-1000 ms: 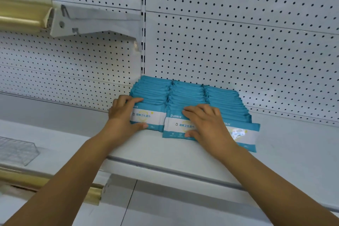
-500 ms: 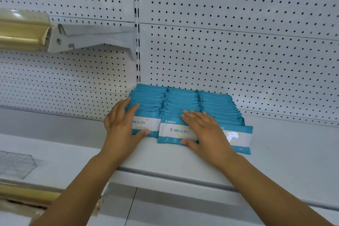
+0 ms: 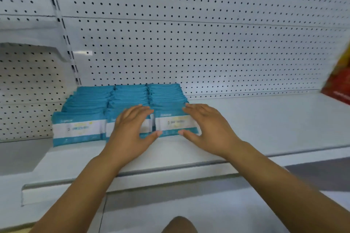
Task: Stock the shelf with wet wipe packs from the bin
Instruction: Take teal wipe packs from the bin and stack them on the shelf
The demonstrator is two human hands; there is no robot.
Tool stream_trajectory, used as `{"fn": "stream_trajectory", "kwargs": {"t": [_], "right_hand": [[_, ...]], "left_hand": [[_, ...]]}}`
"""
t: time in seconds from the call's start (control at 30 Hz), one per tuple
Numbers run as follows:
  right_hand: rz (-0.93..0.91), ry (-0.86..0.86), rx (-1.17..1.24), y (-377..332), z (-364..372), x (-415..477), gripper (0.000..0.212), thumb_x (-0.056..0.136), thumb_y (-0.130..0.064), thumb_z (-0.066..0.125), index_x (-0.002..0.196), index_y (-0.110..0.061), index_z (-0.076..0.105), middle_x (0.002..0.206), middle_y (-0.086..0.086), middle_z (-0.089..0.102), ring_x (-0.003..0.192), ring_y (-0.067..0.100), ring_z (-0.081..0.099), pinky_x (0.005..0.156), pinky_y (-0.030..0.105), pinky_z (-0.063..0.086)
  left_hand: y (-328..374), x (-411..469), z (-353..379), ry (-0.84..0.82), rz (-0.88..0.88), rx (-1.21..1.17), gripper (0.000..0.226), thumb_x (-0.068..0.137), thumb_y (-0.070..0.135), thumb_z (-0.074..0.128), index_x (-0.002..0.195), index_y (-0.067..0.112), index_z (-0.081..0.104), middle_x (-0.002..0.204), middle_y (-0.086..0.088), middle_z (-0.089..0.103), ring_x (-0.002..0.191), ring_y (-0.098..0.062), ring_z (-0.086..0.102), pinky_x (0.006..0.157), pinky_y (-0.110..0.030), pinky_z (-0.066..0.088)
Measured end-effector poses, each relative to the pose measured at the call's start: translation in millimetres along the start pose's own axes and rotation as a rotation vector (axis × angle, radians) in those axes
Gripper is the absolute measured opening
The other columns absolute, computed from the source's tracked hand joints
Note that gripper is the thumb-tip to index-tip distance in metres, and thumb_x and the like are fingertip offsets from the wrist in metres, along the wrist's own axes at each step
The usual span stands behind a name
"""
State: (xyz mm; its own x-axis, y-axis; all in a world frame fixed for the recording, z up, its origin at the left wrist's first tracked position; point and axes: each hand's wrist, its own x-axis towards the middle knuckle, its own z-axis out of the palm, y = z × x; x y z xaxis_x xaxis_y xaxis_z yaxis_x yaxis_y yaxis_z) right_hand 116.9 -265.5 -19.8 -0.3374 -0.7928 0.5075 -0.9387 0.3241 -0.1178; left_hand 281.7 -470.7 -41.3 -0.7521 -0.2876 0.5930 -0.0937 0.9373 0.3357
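Both forearms enter from the lower edge of the frame and reach up to centre.

The left hand (image 3: 130, 134) lies palm-down. Its fingers (image 3: 136, 111) are nearly straight and spread over the front pack of the middle row, and the thumb points toward frame right along the lower edge of the neighbouring pack.

The right hand (image 3: 210, 130) mirrors it. Its fingers are relaxed at the upper right corner of the front teal-and-white pack (image 3: 176, 122) of the right row, with the thumb pointing toward frame left at that pack's base. We see neither hand curled round anything; the two hands bracket this pack loosely.

The teal-and-white soft wet wipe packs (image 3: 130, 92) stand in three touching rows at centre left of the frame. The rows run back to the white perforated metal back panel (image 3: 189, 47).

The packs sit on a white flat metal shelf (image 3: 265, 123). A slotted white upright (image 3: 66, 43) runs at upper left. A blurred red-and-yellow item (image 3: 339, 81) sits at the right edge; we cannot tell what it is.
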Motion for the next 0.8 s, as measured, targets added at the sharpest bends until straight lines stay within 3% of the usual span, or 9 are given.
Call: {"fn": "stream_trajectory", "kwargs": {"t": [0.23,0.4,0.6,0.8], "right_hand": [[0.242,0.006,-0.119,72.8,-64.7,-74.8,0.071,0.089,-0.062,0.058,0.145,-0.018,0.050,0.148,0.000,0.052,0.136,0.020,0.046,0.110,0.041,0.041],[0.460,0.042,-0.145,116.2,-109.8,-145.9,0.069,0.091,-0.058,0.060,0.147,-0.021,0.046,0.150,-0.004,0.049,0.138,0.015,0.041,0.112,0.036,0.039],[0.718,0.055,-0.194,158.7,-165.2,-236.8,0.067,0.089,-0.055,0.065,0.146,-0.026,0.047,0.146,-0.006,0.052,0.137,0.011,0.041,0.111,0.032,0.039],[0.970,0.000,-0.231,181.9,-199.9,-334.7,0.067,0.088,-0.060,0.063,0.145,-0.031,0.046,0.142,-0.001,0.054,0.127,0.017,0.051,0.101,0.032,0.043]], "left_hand": [[89.2,35.5,57.8,-0.081,0.193,-0.186,0.064,0.084,0.063,0.054,0.130,0.018,0.061,0.138,0.001,0.057,0.134,-0.019,0.046,0.116,-0.047,0.034],[164.4,51.0,102.1,-0.079,0.259,-0.308,0.058,0.087,0.059,0.058,0.132,0.023,0.059,0.141,0.010,0.052,0.134,0.001,0.034,0.115,-0.028,0.026],[262.0,56.4,162.4,-0.221,0.354,-0.418,0.053,0.092,0.052,0.062,0.138,0.026,0.054,0.148,0.012,0.047,0.142,-0.006,0.031,0.119,-0.031,0.026],[347.0,32.1,218.8,-0.397,0.438,-0.494,0.062,0.088,0.056,0.063,0.137,0.020,0.056,0.144,0.008,0.051,0.135,-0.008,0.040,0.117,-0.031,0.030]]}}
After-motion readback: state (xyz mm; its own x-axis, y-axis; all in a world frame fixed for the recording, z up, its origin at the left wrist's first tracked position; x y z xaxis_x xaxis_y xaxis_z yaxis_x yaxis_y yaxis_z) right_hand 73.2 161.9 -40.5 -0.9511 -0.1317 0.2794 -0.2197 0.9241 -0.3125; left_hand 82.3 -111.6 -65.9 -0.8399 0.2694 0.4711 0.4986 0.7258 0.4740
